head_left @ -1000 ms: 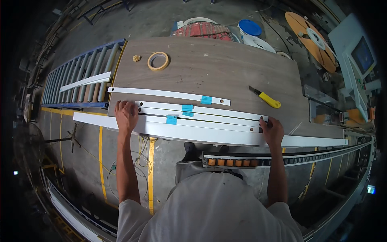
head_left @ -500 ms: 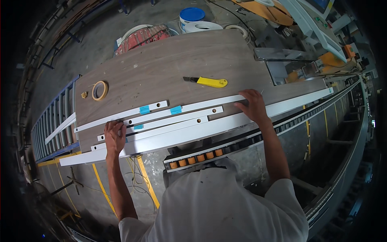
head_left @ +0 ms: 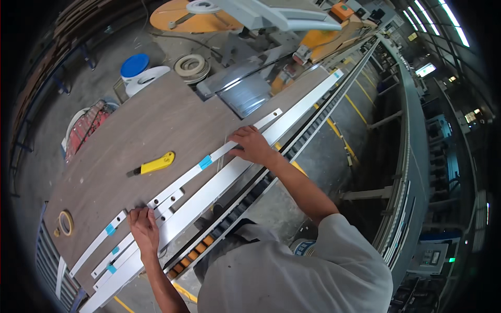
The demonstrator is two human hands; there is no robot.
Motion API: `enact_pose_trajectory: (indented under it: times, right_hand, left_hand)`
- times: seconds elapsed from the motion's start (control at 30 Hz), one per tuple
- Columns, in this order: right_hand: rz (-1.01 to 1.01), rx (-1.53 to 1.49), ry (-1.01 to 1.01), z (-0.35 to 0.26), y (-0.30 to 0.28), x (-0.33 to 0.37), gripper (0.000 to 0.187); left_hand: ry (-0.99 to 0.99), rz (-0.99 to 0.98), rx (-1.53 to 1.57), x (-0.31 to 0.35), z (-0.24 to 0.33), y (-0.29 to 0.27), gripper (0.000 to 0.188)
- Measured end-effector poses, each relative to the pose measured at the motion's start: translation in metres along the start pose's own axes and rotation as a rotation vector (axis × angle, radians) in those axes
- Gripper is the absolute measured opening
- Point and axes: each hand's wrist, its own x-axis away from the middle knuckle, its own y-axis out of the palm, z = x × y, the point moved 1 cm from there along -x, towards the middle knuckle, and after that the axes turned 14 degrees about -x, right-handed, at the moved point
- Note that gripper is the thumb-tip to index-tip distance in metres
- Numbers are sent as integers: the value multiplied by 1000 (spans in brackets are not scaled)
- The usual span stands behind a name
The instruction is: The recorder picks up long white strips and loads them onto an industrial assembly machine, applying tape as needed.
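Head view: The right hand (head_left: 253, 145) covered part of a white strip (head_left: 183, 179); the left hand (head_left: 144, 228) hid parts of other strips (head_left: 126, 241).
Neither grip's closure could be told; blue labels (head_left: 205, 162) were unreadable.

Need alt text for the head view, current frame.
A person's right hand is on a white, blue-labelled strip, toward its right end, while the left hand is over neighbouring white strips on a brown workbench. Beyond the strips lie a yellow utility knife and, farther left, a tape roll.
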Motion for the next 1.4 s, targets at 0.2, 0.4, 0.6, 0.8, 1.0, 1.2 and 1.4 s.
enact_pose_trajectory:
  times: [0.2,0.4,0.6,0.8,1.0,1.2,1.4]
  right_hand:
    - [116,78,135,60,-49,17,48]
    - [203,36,228,155,-92,41,47]
    - [243,19,260,243,-149,48,46]
    - [241,-31,249,330,-203,59,47]
    - [290,-67,255,405,-247,67,44]
    - [236,-15,244,458,-281,73,47]
    - [261,-22,188,464,-284,73,45]
  left_hand:
    - [89,-2,-50,-27,84,27,31]
    - [165,-71,-188,-54,169,60,66]
    - [77,-229,-141,-68,284,97,87]
    - [-17,-200,-81,-94,371,143,88]
    - [36,-306,-13,-131,440,171,90]
    - [168,-219,-30,-153,486,187,82]
    - [108,-314,-9,-158,485,187,78]
